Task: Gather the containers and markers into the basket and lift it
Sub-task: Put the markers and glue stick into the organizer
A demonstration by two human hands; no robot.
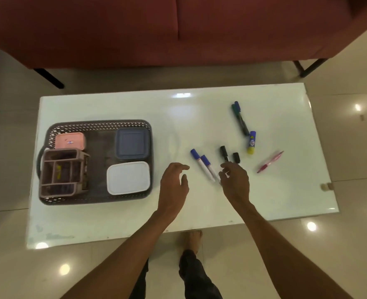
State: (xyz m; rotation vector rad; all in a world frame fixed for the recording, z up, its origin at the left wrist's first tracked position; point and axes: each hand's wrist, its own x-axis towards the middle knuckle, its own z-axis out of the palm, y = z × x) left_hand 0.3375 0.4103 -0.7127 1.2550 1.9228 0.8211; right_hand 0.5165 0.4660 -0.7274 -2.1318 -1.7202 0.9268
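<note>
white table [113,223], dark basket [96,125] holding containers, left hand [174,186] fingers spread, right hand [235,182] fingers curled loosely above blue-capped markers [204,167]

The right hand [235,180] covers the lower ends of the two black markers [224,153] and the tip of the nearer white marker [210,168]. Beyond the counter [286,190], the red sofa [178,29] runs off the top edge. The label on the pink container [70,141] is too small to read.
</note>
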